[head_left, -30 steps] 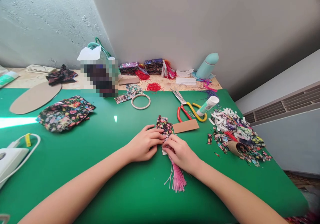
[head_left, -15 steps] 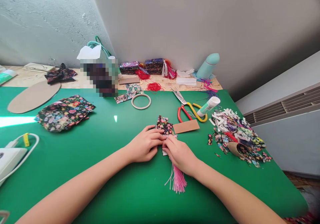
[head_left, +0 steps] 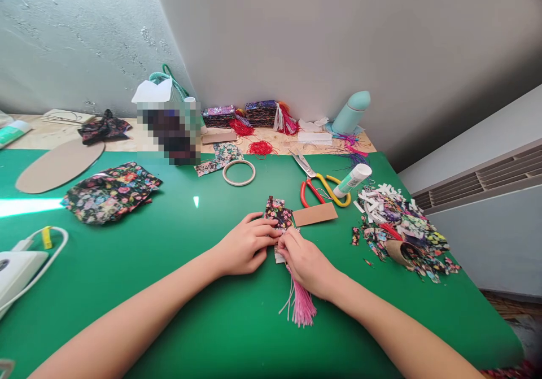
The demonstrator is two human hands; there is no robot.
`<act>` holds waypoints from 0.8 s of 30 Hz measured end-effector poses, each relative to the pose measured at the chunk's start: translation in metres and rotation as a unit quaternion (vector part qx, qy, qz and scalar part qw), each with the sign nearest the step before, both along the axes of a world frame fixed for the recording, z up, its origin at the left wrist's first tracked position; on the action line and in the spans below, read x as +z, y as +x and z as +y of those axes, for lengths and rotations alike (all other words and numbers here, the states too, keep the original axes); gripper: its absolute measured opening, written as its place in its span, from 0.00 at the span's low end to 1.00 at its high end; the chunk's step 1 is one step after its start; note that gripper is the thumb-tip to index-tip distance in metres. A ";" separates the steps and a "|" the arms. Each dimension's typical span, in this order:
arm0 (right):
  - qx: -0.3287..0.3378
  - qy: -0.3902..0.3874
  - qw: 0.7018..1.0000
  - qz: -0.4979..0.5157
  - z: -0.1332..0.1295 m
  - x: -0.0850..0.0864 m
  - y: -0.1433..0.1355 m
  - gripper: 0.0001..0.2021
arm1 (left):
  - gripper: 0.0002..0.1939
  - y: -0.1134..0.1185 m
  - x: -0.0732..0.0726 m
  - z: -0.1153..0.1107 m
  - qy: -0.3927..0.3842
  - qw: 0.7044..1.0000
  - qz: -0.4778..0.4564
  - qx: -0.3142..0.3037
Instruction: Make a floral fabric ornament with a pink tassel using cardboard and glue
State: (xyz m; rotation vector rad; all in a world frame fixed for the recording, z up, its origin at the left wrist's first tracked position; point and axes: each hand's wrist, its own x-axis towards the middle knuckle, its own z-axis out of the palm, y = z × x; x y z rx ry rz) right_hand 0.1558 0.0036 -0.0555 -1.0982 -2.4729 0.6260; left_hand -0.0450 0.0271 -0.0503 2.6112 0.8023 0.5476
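On the green table [head_left: 178, 305] lies a small floral fabric piece [head_left: 278, 210]. My left hand [head_left: 245, 244] rests at its left edge, fingertips pressing on the fabric. My right hand [head_left: 305, 261] is closed in a pinch at the lower end of the piece; what is between its fingertips is hidden. A pink tassel [head_left: 303, 305] spreads out below my right hand, its top partly covered. A brown card strip [head_left: 315, 214] touches or nearly touches the fabric's right side.
Scissors [head_left: 313, 173] and a glue stick [head_left: 354, 180] lie behind the strip. Scraps [head_left: 402, 226] are heaped at right. A tape ring [head_left: 239, 173], a floral cloth bundle [head_left: 112, 194] and a white power strip [head_left: 19, 274] lie leftward. A turquoise bottle [head_left: 350, 113] stands behind.
My right hand's fingertips have shifted slightly, showing a little more of the piece's lower end. My left hand stays in place. The view has moved very slightly.
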 end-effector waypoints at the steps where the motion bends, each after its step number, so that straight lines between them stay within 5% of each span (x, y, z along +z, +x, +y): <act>1: -0.005 -0.009 1.000 0.007 0.000 0.001 0.000 0.08 | 0.19 0.000 0.000 0.000 -0.001 1.000 0.001 -0.001; 6: -0.037 -0.008 0.999 0.016 0.001 0.008 0.004 0.06 | 0.20 0.001 0.001 0.001 -0.006 1.000 -0.007 -0.003; 14: -0.149 0.138 0.974 0.105 0.018 0.030 0.024 0.05 | 0.19 0.001 0.002 0.001 -0.004 1.000 -0.003 -0.005; 20: -0.379 0.286 0.877 0.073 0.047 0.058 0.081 0.05 | 0.18 0.001 0.003 0.001 0.000 1.000 0.006 0.001; 24: -0.511 0.219 0.827 -0.084 0.059 0.060 0.127 0.08 | 0.18 0.000 0.002 0.000 -0.003 1.000 0.001 0.004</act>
